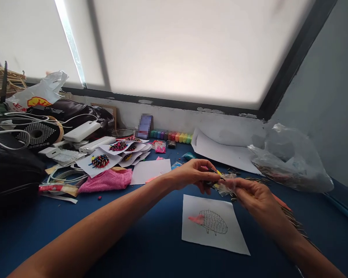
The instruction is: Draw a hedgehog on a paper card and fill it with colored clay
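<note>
Over the table, my left hand (196, 173) is closed, its fingers around a small dark thing whose kind I cannot make out. My right hand (253, 195) pinches a small clear plastic bag (227, 186) with a bit of yellow showing at it. The two hands nearly meet at the bag. Below them lies a white sheet (191, 235) with a line drawing of a hedgehog (214, 222). Pink modelling clay (196, 219) covers the snout of the drawing.
Finished hedgehog pictures (100, 161) and a pink cloth (107, 180) lie at the left. Coloured clay packs (174, 136) line the wall. A plastic bag (295, 166) stands at the right, with striped seeds scattered near it. Bags, cables and a power bank (81, 131) crowd the far left.
</note>
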`<action>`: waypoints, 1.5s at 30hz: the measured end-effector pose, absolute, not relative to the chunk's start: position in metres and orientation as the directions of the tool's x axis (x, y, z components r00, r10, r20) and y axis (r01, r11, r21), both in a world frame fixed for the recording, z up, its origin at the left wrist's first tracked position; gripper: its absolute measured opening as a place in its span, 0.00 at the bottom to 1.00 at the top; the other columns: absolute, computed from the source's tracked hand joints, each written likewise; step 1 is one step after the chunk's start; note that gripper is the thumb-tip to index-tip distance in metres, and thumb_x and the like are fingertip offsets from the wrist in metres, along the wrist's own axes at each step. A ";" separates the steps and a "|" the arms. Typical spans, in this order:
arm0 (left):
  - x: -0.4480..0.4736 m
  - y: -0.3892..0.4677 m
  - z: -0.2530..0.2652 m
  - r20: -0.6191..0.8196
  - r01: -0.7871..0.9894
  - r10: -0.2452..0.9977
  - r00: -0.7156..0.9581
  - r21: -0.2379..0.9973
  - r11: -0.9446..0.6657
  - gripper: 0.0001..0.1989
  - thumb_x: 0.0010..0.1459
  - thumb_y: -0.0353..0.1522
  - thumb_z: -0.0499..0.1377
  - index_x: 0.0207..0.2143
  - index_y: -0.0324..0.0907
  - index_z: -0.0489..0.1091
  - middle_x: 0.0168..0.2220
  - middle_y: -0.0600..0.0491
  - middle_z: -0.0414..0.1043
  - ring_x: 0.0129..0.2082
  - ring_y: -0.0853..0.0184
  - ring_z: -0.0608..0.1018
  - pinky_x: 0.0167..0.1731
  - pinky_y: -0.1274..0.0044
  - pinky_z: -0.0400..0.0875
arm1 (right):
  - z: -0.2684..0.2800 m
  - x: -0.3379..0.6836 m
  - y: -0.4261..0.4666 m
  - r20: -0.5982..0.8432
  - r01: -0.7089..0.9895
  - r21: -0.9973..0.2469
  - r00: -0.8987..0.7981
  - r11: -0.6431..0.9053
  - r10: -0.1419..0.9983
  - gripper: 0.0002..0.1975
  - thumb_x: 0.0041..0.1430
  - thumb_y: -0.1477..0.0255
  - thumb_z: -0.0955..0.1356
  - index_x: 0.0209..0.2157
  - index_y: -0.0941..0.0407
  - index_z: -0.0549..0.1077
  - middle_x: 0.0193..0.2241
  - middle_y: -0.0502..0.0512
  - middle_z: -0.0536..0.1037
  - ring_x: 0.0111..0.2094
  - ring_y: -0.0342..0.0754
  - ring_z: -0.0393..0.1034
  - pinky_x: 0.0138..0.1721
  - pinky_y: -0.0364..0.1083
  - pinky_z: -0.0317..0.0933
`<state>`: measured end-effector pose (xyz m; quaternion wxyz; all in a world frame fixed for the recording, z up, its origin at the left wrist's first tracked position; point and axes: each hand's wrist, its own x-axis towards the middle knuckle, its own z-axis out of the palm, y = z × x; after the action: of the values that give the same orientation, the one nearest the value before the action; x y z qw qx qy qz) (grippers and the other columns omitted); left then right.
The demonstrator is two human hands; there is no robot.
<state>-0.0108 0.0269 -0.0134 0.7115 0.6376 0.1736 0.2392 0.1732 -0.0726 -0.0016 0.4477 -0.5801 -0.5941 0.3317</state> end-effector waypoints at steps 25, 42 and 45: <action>0.002 0.017 -0.016 -0.039 -0.085 0.693 0.720 0.986 0.144 0.07 0.52 0.30 0.67 0.31 0.34 0.75 0.27 0.52 0.74 0.26 0.72 0.75 0.31 0.77 0.70 | -0.008 0.174 -0.069 0.093 0.225 -0.973 0.161 0.055 0.983 0.18 0.40 0.55 0.77 0.30 0.53 0.82 0.26 0.52 0.79 0.29 0.48 0.73 0.31 0.45 0.68; 0.007 0.010 -0.015 -0.055 -0.010 0.733 0.678 0.996 0.084 0.19 0.44 0.37 0.71 0.23 0.36 0.64 0.21 0.56 0.69 0.20 0.73 0.73 0.25 0.77 0.71 | -0.009 0.164 -0.073 0.108 0.373 -0.926 0.106 0.061 0.988 0.24 0.41 0.49 0.75 0.31 0.55 0.82 0.28 0.55 0.79 0.32 0.52 0.72 0.32 0.47 0.65; 0.006 0.011 -0.015 -0.055 -0.027 0.722 0.689 0.995 0.101 0.17 0.47 0.35 0.70 0.23 0.35 0.65 0.20 0.56 0.69 0.20 0.73 0.74 0.25 0.76 0.72 | -0.010 0.166 -0.073 0.105 0.389 -0.920 0.135 0.044 0.985 0.23 0.41 0.50 0.75 0.29 0.55 0.81 0.23 0.52 0.76 0.27 0.49 0.69 0.26 0.45 0.61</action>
<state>0.0063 0.0115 -0.0155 0.6853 0.6124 0.2840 0.2733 0.1660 -0.0729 -0.0101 0.4477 -0.6057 -0.5673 0.3330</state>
